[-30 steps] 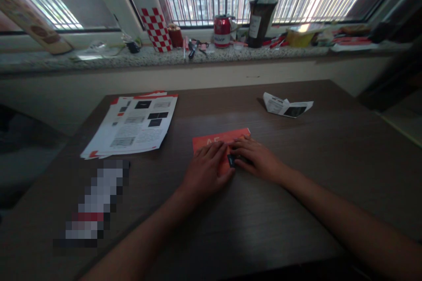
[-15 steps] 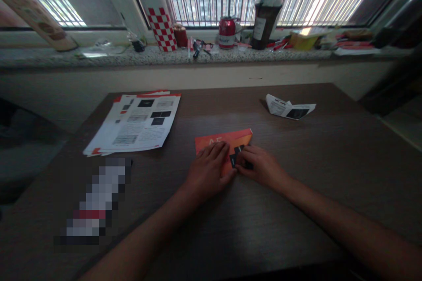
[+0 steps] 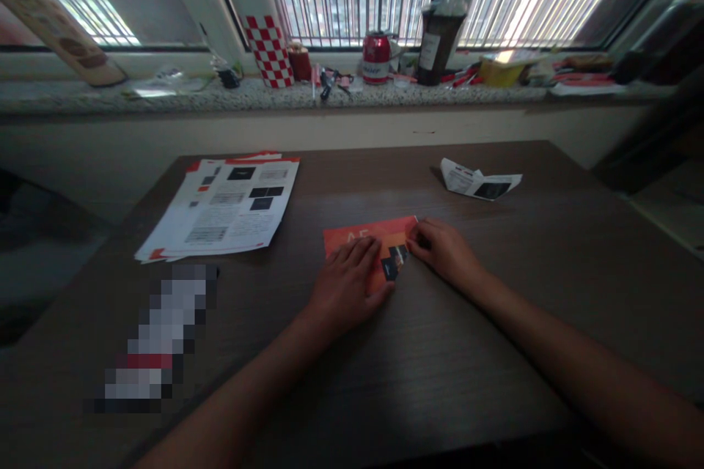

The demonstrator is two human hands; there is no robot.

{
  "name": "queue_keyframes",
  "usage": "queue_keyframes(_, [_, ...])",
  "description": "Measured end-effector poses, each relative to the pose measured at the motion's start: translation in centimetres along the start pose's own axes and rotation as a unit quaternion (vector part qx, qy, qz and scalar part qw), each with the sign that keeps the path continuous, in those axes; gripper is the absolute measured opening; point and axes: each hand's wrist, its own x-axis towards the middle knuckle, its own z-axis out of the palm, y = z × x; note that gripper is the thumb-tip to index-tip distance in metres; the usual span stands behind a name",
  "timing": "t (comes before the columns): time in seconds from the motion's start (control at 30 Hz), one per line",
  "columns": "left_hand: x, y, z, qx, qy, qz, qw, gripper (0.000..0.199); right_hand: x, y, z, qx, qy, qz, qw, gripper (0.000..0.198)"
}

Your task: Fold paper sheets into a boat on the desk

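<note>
A folded sheet of orange paper (image 3: pixel 389 240), printed with pale letters and dark pictures, lies near the middle of the table. My left hand (image 3: pixel 352 271) presses flat on its left part with fingers stretched out, covering some of the print. At the paper's upper right edge, my right hand (image 3: pixel 434 242) has its fingers curled and pinched together on the edge by the corner. The paper's right side slants down toward my left thumb.
A stack of printed sheets (image 3: pixel 225 212) lies at the table's back left, with a blurred-out long object (image 3: pixel 162 337) in front. A folded white paper (image 3: pixel 478 182) stands at the back right. The windowsill holds a checkered bottle (image 3: pixel 268 51), a red can (image 3: pixel 376 58) and clutter.
My right hand has moved up along the paper's right edge, from over the dark pictures to near the upper corner, uncovering the print. My left hand has stayed in place.
</note>
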Motion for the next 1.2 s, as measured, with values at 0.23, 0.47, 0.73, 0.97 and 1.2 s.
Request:
queue_keyframes(0.23, [0.0,0.0,0.0,-0.008,0.001,-0.001,1.0,0.075,0.6,1.5,0.0,-0.024,0.018,0.017,0.999,0.011])
queue_keyframes(0.47, [-0.1,-0.1,0.1,-0.005,0.006,0.002,1.0,0.075,1.0,2.1,-0.2,-0.045,0.039,0.037,0.998,0.014])
queue_keyframes(0.73, [-0.1,0.0,0.0,-0.003,-0.001,0.002,1.0,0.076,1.2,2.6,-0.3,-0.057,0.051,0.047,0.996,0.013])
queue_keyframes(0.97, [-0.1,-0.1,0.0,0.007,0.003,0.01,1.0,0.075,-0.1,1.9,-1.2,-0.048,0.059,-0.034,0.997,0.022])
queue_keyframes(1.2, [-0.2,-0.4,0.1,0.016,-0.002,0.022,1.0,0.074,-1.6,1.9,-1.4,-0.066,-0.043,-0.104,0.991,0.039])
